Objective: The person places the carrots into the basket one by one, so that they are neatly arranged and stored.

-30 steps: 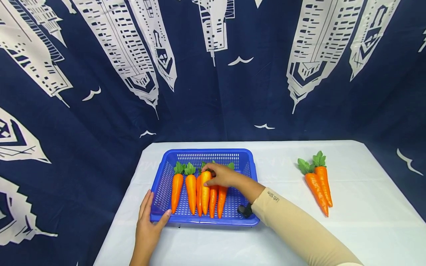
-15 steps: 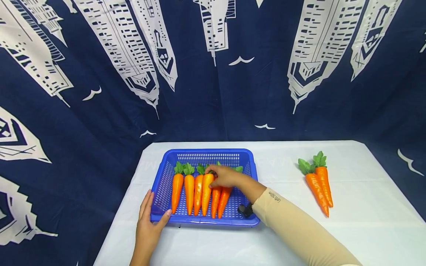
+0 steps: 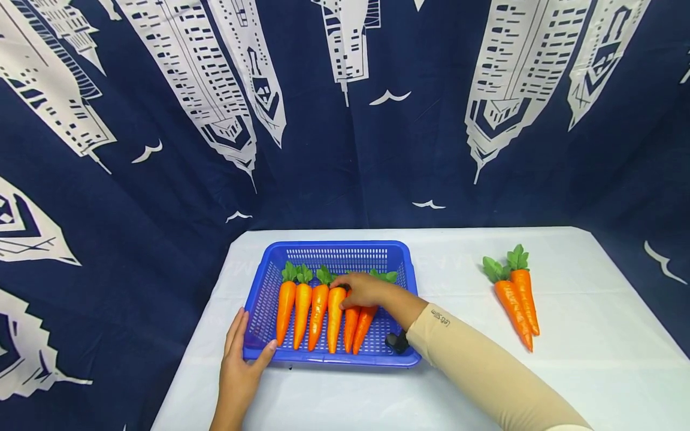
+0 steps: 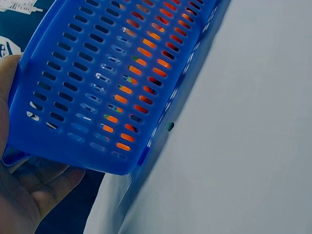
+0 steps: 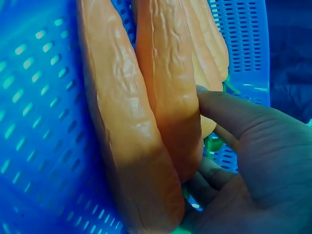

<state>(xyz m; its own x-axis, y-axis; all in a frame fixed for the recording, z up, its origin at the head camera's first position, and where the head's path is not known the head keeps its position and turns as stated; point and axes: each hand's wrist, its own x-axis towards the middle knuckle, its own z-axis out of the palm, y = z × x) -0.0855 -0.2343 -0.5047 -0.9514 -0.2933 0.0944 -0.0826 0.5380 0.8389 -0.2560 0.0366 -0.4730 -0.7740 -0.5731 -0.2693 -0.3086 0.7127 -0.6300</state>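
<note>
A blue plastic basket (image 3: pixel 412 311) with slotted walls holds a row of several orange carrots with green leaves. My left hand (image 3: pixel 239 368) holds its near left corner, thumb at the front rim and fingers along the left side; the left wrist view shows fingers below the corner. Inside the basket, my right hand (image 3: pixel 363 290) pinches a yellowish carrot (image 3: pixel 335 326) near its leafy end, thumb on its right side. Two redder carrots lie under and right of this hand; the nearer carrot (image 5: pixel 129 126) fills much of the right wrist view. The hand hides their upper parts.
Two crossed carrots (image 3: pixel 514 305) lie on the white table (image 3: pixel 604 371) to the right of the basket. A black object (image 3: pixel 398 342) shows at the right wrist, over the basket's near right corner. A dark blue printed cloth (image 3: pixel 356 161) hangs behind the table.
The carrots on the left of the row have spread apart into an even line. My right hand has shifted slightly toward me with the yellowish carrot. The left hand has stayed in place.
</note>
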